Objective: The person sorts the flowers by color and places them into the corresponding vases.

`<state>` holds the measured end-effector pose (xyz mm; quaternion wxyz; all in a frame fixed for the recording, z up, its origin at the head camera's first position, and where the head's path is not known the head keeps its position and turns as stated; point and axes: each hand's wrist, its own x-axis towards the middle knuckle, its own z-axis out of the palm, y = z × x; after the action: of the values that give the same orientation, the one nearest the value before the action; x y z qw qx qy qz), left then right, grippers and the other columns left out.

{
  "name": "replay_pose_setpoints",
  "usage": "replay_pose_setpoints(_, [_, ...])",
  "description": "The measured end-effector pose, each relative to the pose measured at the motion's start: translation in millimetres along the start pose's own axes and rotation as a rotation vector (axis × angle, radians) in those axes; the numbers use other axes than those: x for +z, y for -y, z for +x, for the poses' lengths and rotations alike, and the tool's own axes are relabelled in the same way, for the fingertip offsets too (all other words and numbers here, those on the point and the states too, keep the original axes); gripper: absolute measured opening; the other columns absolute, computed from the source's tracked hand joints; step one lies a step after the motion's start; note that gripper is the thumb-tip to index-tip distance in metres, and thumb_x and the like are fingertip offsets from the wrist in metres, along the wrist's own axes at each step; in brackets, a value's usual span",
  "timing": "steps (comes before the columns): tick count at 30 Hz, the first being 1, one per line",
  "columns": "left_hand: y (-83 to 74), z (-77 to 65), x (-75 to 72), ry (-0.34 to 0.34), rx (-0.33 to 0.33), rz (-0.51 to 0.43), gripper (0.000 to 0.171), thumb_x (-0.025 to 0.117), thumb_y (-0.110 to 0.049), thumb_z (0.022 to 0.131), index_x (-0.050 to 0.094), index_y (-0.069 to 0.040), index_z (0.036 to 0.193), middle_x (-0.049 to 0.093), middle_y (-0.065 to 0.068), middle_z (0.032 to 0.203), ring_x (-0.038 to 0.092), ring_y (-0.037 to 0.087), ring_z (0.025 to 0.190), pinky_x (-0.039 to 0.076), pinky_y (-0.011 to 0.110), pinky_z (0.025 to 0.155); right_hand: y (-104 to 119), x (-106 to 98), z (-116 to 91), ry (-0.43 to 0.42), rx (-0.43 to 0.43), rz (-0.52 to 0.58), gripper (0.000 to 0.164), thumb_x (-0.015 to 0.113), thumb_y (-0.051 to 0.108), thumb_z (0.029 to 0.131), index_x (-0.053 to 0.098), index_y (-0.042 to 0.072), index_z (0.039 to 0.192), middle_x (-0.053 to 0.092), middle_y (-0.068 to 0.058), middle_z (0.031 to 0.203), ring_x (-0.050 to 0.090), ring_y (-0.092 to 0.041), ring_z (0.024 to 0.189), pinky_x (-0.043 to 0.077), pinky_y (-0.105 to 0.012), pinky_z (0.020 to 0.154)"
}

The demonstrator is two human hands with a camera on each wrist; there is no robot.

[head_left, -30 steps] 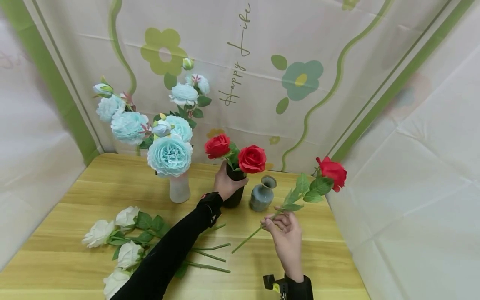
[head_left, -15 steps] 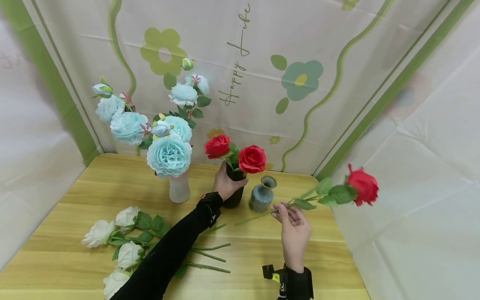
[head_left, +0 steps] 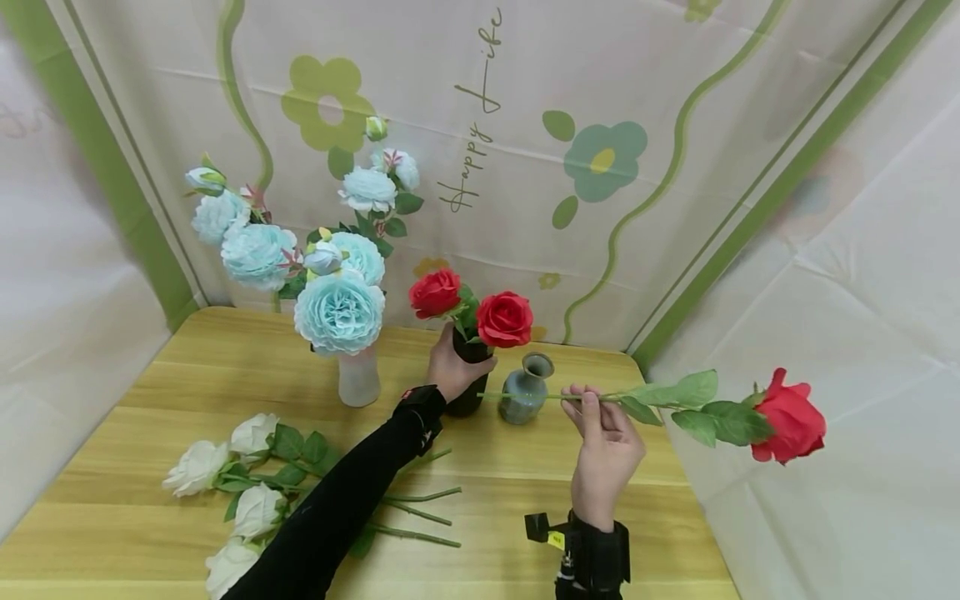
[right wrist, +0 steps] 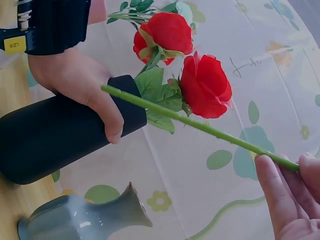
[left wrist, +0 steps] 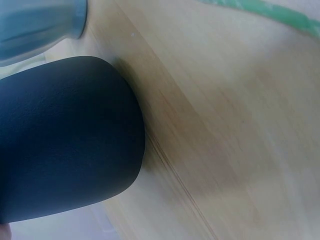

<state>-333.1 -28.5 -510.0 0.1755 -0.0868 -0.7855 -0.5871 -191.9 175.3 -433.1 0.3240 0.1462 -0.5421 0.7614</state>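
Observation:
My left hand point(head_left: 453, 367) grips the neck of a black vase point(head_left: 467, 398), its thumb across the front. Two red roses point(head_left: 505, 319) with green leaves stand in that vase. Between thumb and fingertips, my right hand point(head_left: 609, 454) pinches the green stem point(right wrist: 200, 127) of another red rose point(head_left: 789, 421). This rose is held nearly level, bloom to the right, cut end to the left. In the head view the stem passes across a small blue-grey vase point(head_left: 525, 386) and ends at the black vase's edge. The left wrist view shows mainly the black vase's lower body point(left wrist: 75, 135).
Left of the black vase stands a white vase point(head_left: 359, 379) full of pale blue flowers point(head_left: 340, 312). Several white roses point(head_left: 257, 510) lie at the table's front left, partly under my left sleeve. A printed cloth point(head_left: 480, 225) hangs behind the wooden table point(head_left: 645, 533).
My right hand has moved right and slightly up, turning the rose from slanted upright to nearly level; its bloom has swung right and down. My left hand and the black vase have stayed put.

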Motion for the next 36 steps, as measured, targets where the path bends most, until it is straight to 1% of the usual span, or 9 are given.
replay_pose_setpoints(5, [-0.2, 0.1, -0.3, 0.000, 0.004, 0.006, 0.085, 0.087, -0.027, 0.073, 0.040, -0.006, 0.141, 0.055, 0.011, 0.132, 0.052, 0.024, 0.123, 0.041, 0.038, 0.106, -1.9, 3.4, 5.0, -0.020, -0.001, 0.026, 0.022, 0.058, -0.010, 0.095, 0.057, -0.026, 0.110, 0.061, -0.040, 0.102, 0.066, -0.043, 0.092, 0.054, -0.050, 0.086])
replay_pose_setpoints(12, [1.9, -0.3, 0.7, -0.003, 0.015, 0.004, 0.085, 0.087, -0.027, 0.073, 0.040, -0.005, 0.141, 0.054, 0.012, 0.132, 0.051, 0.026, 0.124, 0.040, 0.039, 0.107, -7.1, 9.6, 13.0, -0.025, 0.024, 0.014, 0.023, 0.060, -0.005, 0.096, 0.059, -0.024, 0.109, 0.058, -0.043, 0.103, 0.064, -0.046, 0.093, 0.051, -0.053, 0.088])
replay_pose_setpoints(17, [3.0, 0.2, 1.9, -0.012, 0.023, -0.001, 0.085, 0.087, -0.026, 0.074, 0.040, -0.005, 0.141, 0.055, 0.012, 0.133, 0.052, 0.025, 0.124, 0.041, 0.037, 0.106, -9.4, 15.7, 19.5, -0.036, 0.013, -0.008, 0.022, 0.062, -0.003, 0.095, 0.063, -0.021, 0.107, 0.060, -0.041, 0.104, 0.064, -0.046, 0.093, 0.053, -0.051, 0.087])
replay_pose_setpoints(21, [3.2, 0.2, 2.0, -0.014, 0.018, -0.018, 0.084, 0.088, -0.023, 0.073, 0.041, -0.005, 0.140, 0.056, 0.012, 0.132, 0.053, 0.025, 0.123, 0.043, 0.037, 0.104, -13.5, 18.8, 23.6, -0.046, 0.005, -0.019, 0.021, 0.063, -0.002, 0.095, 0.064, -0.021, 0.106, 0.057, -0.045, 0.104, 0.061, -0.051, 0.094, 0.054, -0.049, 0.086])
replay_pose_setpoints(24, [2.8, 0.2, 2.0, -0.008, 0.015, -0.030, 0.084, 0.088, -0.021, 0.073, 0.041, -0.006, 0.140, 0.055, 0.012, 0.132, 0.052, 0.024, 0.124, 0.043, 0.036, 0.105, -15.6, 20.7, 26.3, -0.058, -0.008, -0.021, 0.021, 0.064, -0.002, 0.094, 0.065, -0.020, 0.105, 0.059, -0.043, 0.102, 0.060, -0.053, 0.093, 0.054, -0.049, 0.085])
replay_pose_setpoints(27, [3.0, 0.5, 2.0, -0.008, 0.023, -0.037, 0.085, 0.088, -0.020, 0.072, 0.040, -0.005, 0.141, 0.055, 0.012, 0.133, 0.051, 0.025, 0.125, 0.041, 0.037, 0.106, -15.1, 23.0, 28.9, -0.062, -0.024, -0.032, 0.020, 0.064, -0.001, 0.094, 0.066, -0.018, 0.105, 0.062, -0.040, 0.102, 0.062, -0.050, 0.092, 0.054, -0.049, 0.085])
replay_pose_setpoints(31, [3.3, 1.0, 1.7, -0.011, 0.024, -0.027, 0.085, 0.088, -0.022, 0.073, 0.040, -0.005, 0.141, 0.054, 0.012, 0.134, 0.050, 0.025, 0.125, 0.040, 0.037, 0.107, -13.7, 24.3, 31.7, -0.059, -0.030, -0.036, 0.020, 0.063, -0.001, 0.095, 0.066, -0.018, 0.105, 0.062, -0.038, 0.103, 0.066, -0.040, 0.091, 0.054, -0.050, 0.086])
replay_pose_setpoints(36, [2.8, 0.8, 1.0, -0.003, 0.011, -0.020, 0.084, 0.087, -0.026, 0.074, 0.040, -0.006, 0.141, 0.054, 0.011, 0.134, 0.051, 0.024, 0.125, 0.040, 0.037, 0.107, -11.4, 27.1, 33.3, -0.067, -0.055, 0.001, 0.019, 0.061, -0.005, 0.095, 0.064, -0.022, 0.105, 0.063, -0.037, 0.102, 0.067, -0.038, 0.093, 0.055, -0.047, 0.086])
